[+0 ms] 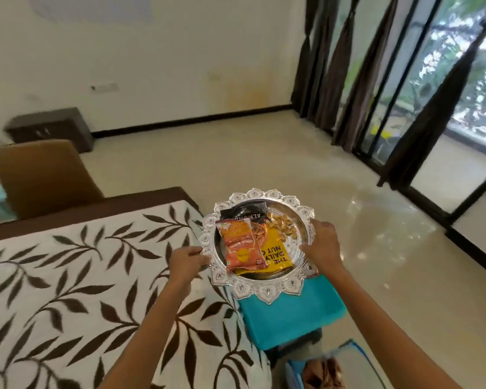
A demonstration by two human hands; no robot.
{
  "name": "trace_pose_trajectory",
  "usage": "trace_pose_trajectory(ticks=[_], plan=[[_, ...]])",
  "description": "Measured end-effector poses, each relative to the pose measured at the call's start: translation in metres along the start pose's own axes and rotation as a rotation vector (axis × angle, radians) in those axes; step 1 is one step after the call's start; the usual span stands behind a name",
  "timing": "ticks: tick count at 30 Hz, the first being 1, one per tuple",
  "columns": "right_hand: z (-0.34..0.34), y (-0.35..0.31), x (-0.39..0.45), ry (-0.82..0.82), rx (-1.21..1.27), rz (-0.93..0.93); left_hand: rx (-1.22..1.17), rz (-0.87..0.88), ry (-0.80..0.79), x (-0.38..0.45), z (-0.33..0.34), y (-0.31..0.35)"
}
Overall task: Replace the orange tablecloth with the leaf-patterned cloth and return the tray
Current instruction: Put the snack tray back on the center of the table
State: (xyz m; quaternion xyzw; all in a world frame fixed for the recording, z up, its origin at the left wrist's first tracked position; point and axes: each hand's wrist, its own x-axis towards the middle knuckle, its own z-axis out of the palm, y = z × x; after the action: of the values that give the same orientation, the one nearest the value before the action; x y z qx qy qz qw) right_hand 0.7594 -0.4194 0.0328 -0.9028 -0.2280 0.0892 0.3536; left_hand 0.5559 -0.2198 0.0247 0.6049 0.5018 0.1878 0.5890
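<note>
Pale, glossy floor point(292, 169) fills the room around me. Nearest, at the bottom edge, sits a blue basket point(357, 357) with something brown crumpled inside. Just above it is a teal stool point(289, 315), standing right beside the table. To my left the leaf-patterned cloth point(82, 276), white with dark brown leaves, lies spread over the table top.

My left hand point(187, 262) closes its fingers on the near-left rim of the silver tray point(264, 293), and my right hand point(324, 242) grips the right rim, thumb over the edge. The tray hangs between table corner and stool; I cannot tell whether it touches the stool. On it lie an orange snack packet point(240, 244), a yellow nut packet point(277, 252), a black almond packet point(244, 212) and loose nuts point(284, 223).

Farther off stand a brown chair point(40, 175), a dark cabinet point(51, 130), the white wall and dark curtains point(357, 80) by glass doors.
</note>
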Motion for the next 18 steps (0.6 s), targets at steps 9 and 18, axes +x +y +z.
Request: trace_pose_trajectory(ticks=[9, 18], plan=[[0.064, -0.153, -0.039, -0.161, 0.038, -0.289, -0.08, 0.08, 0.204, -0.052, -0.176, 0.015], [0.226, -0.31, -0.143, -0.347, 0.089, -0.522, -0.091, -0.01, 0.471, -0.065, -0.402, -0.052]])
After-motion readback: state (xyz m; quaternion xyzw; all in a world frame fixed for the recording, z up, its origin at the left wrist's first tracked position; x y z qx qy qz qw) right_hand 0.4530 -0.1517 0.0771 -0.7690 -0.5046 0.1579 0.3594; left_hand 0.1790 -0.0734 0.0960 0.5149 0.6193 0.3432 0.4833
